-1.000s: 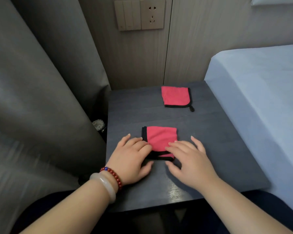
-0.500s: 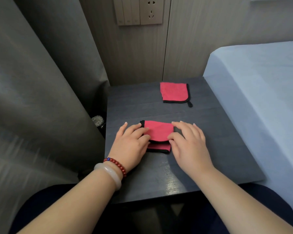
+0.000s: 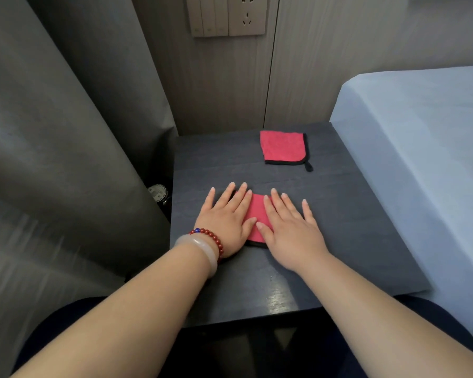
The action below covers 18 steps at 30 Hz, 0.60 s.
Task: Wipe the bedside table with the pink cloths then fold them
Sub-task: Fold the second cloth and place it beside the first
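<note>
The left hand (image 3: pixel 227 216) and the right hand (image 3: pixel 290 227) now lie flat on the near cloth (image 3: pixel 256 214). Half a second ago their fingers were bent at its fold. The fingers are straight and spread, pressing down, and the thumbs almost meet. Only a pink strip shows between the two hands. This cloth lies folded on the table (image 3: pixel 352 227), about the middle. The far cloth (image 3: pixel 283 147) has not moved; it stays folded at the back, near the bed (image 3: pixel 421 132).
</note>
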{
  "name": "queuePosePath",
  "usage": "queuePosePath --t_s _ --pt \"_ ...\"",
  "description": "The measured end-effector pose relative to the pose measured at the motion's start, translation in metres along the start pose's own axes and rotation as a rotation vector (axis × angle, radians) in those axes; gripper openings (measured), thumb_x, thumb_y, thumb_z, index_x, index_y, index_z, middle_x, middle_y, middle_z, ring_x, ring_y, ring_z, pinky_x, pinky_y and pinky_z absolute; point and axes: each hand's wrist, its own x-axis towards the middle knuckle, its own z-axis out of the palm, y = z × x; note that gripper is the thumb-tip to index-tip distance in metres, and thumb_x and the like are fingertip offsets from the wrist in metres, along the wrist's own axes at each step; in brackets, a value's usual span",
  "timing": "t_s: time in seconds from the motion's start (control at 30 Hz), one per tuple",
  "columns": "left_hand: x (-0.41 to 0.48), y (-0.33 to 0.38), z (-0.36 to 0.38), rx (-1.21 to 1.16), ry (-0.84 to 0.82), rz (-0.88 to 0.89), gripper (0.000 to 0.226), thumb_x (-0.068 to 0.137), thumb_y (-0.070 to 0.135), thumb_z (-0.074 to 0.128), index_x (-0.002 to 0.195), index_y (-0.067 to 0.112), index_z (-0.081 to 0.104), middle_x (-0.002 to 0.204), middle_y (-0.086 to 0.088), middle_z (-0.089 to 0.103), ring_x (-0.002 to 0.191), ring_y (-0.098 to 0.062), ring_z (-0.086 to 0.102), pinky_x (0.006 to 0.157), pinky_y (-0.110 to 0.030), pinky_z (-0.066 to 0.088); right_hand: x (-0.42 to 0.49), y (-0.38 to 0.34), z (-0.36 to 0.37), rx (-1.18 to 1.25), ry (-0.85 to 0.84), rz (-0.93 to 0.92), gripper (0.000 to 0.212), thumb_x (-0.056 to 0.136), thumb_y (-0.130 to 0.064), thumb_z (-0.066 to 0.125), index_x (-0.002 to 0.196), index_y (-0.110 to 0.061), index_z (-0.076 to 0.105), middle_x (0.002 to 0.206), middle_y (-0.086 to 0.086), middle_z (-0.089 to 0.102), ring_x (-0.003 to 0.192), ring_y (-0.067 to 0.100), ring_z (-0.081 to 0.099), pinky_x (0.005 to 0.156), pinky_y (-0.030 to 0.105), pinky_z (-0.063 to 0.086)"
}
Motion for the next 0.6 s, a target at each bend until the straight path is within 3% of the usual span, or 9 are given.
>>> queuePosePath --t_s 0.23,0.37,0.5,0.6 --pt "0.014 -0.001 -0.001 -0.058 -0.036 -0.032 0.064 0.098 0.055 0.013 0.154 0.027 -0.003 0.161 0.010 -0.010 0.146 -0.014 -0.018 0.115 -0.049 -0.016 0.013 0.010 -0.004 0.083 -0.036 0.011 0.060 0.098 -0.053 0.014 0.152 -0.032 0.000 0.160 -0.012 -0.007 0.147 0.011 -0.010 0.117 0.046 -0.011" --pt "0.022 -0.014 -0.014 -0.067 0.100 -0.042 0.059 0.100 0.043 0.028 0.154 0.028 0.008 0.162 0.010 0.008 0.148 -0.016 -0.009 0.117 -0.051 -0.009 0.021 0.019 -0.012 0.293 0.137 0.122 0.056 0.100 -0.041 0.032 0.151 -0.024 0.019 0.159 -0.006 0.018 0.148 0.015 0.005 0.119 0.042 0.000" --pt "0.033 -0.020 -0.020 -0.009 0.034 -0.011 0.055 0.101 0.037 0.033 0.152 0.026 0.018 0.156 0.007 0.029 0.149 -0.018 0.000 0.116 -0.054 -0.008 0.034 0.018 -0.008 0.250 0.085 0.112 0.052 0.098 -0.035 0.040 0.148 -0.023 0.030 0.158 -0.002 0.021 0.148 0.016 0.007 0.119 0.043 0.000" --pt "0.034 -0.017 -0.021 -0.019 0.110 0.002 0.047 0.102 0.031 0.033 0.149 0.025 0.030 0.144 0.004 0.044 0.145 -0.019 0.018 0.117 -0.050 -0.006 0.039 0.013 -0.010 0.289 0.143 0.136 0.041 0.096 -0.033 0.047 0.136 -0.023 0.048 0.153 -0.001 0.035 0.146 0.016 0.015 0.118 0.043 -0.002"
